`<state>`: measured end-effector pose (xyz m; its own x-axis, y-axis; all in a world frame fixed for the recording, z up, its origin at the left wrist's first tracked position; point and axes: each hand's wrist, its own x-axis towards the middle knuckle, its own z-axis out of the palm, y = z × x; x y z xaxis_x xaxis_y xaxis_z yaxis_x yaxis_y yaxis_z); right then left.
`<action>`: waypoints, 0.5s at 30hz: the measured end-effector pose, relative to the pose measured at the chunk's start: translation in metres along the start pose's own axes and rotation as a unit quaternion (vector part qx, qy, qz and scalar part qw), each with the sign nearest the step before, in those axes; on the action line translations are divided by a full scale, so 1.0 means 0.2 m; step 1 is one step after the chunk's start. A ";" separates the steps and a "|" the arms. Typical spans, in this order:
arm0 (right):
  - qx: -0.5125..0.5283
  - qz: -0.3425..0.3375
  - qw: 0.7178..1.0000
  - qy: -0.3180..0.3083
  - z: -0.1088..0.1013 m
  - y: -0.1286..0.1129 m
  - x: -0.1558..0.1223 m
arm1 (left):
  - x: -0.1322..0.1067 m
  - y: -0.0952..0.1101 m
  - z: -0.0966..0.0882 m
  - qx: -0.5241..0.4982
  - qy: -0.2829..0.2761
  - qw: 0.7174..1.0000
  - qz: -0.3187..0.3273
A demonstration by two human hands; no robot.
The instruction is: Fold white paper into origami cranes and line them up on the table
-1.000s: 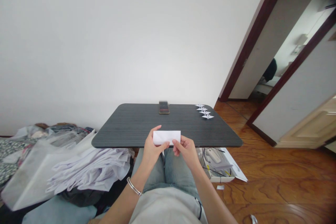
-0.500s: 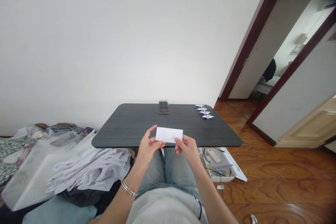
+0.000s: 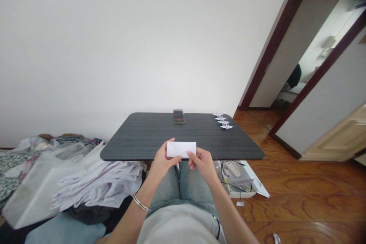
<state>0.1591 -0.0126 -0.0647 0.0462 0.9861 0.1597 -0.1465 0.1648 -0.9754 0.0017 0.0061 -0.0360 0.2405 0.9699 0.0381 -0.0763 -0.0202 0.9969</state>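
Note:
A small white folded paper is held between both hands just above the near edge of the dark grey table. My left hand pinches its left end with thumb and fingers. My right hand pinches its lower right edge. Both hands hover over my lap in blue jeans. A silver bracelet sits on my left wrist.
Several small white folded paper figures line up at the table's far right. A phone stands at the far middle edge. Heaps of white cloth and bags lie left; an open white box sits on the wooden floor right. A doorway opens at right.
The paper was lifted and tilted slightly half a second ago, then came back down level near the table edge. Both hands keep their pinch on it.

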 end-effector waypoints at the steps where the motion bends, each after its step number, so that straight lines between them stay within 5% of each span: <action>1: -0.002 0.002 1.000 -0.004 0.00 0.00 0.00 | 0.00 -0.01 0.00 0.015 0.005 1.000 0.010; 15: -0.020 0.000 1.000 0.010 -0.02 0.00 0.00 | 0.00 0.01 -0.07 -0.019 -0.032 0.999 -0.020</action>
<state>0.1625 -0.0121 -0.0644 0.0663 0.9854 0.1570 -0.1075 0.1634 -0.9807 -0.0125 0.0090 -0.0349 0.3060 0.9520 0.0029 -0.1007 0.0293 0.9945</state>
